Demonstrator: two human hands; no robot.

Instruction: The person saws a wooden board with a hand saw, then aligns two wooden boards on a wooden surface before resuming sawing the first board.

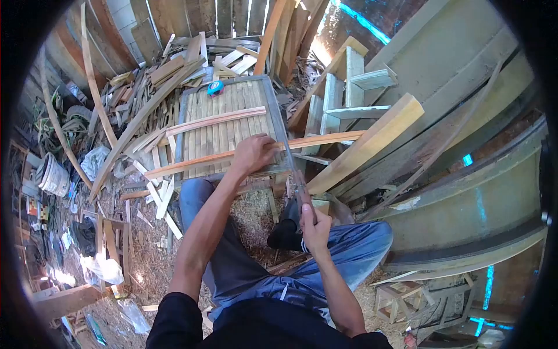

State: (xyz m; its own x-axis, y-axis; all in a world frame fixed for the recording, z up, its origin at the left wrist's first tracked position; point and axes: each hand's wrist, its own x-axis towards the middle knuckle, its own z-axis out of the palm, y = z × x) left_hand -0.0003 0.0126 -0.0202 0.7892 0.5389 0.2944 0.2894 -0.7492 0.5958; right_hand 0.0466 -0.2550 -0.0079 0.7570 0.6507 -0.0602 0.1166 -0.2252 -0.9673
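Note:
A long reddish wooden strip (203, 161) lies across a slatted table (232, 96) with a grey frame. My left hand (254, 155) rests on top of this strip, fingers curled over it and pressing near the table's right edge. Below that edge, my right hand (315, 225) is wrapped around the brown handle of a handsaw (301, 191). Its narrow blade points up and away, seen nearly edge-on where it meets the strip. Farther back on the slats lies a shorter bundle of strips (218, 121). A blue and red tape measure (215, 88) sits near the far edge.
Scrap wood (168, 72) is heaped behind and left of the table. A thick plank (372, 142) leans at the right, beside a pale wooden frame (349, 96). Long curved boards (465, 232) line the right side. A white bucket (53, 175) stands at far left; sawdust covers the floor.

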